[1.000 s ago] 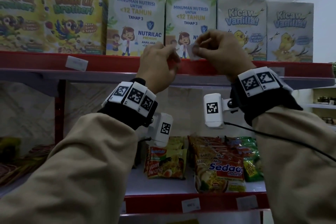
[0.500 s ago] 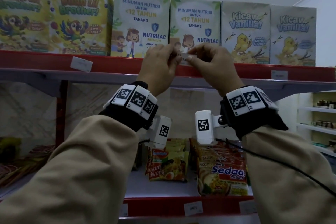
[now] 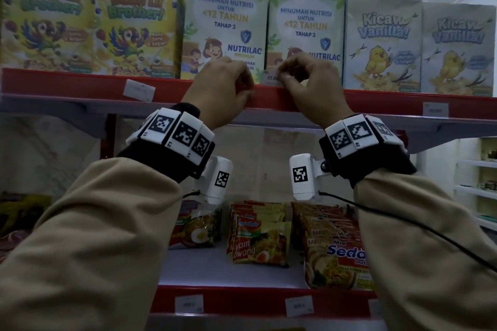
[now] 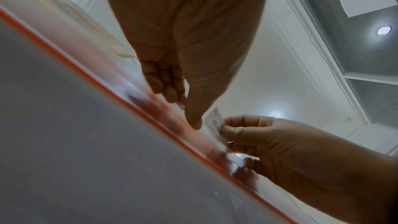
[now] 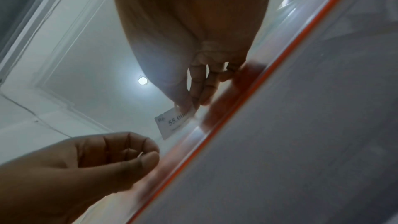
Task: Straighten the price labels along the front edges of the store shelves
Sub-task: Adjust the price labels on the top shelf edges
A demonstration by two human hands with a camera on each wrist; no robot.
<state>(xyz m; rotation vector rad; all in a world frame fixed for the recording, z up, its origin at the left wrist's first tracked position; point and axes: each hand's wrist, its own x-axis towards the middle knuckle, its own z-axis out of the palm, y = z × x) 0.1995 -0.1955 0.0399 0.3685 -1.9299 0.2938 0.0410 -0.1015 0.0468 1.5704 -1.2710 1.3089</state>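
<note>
Both arms raised; left hand point(image 3: 221, 88) with fingers curled; right hand point(image 3: 314, 86) pinching between thumb and forefinger.

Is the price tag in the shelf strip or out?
Mostly out: right hand pinches the price tag above the red strip; lower edge unclear.

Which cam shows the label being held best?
Right wrist: the price label faces the lens, 55.000 legible, pinched by the right hand. Head shows only its left end; left wrist sees it obliquely, print blurred.
</note>
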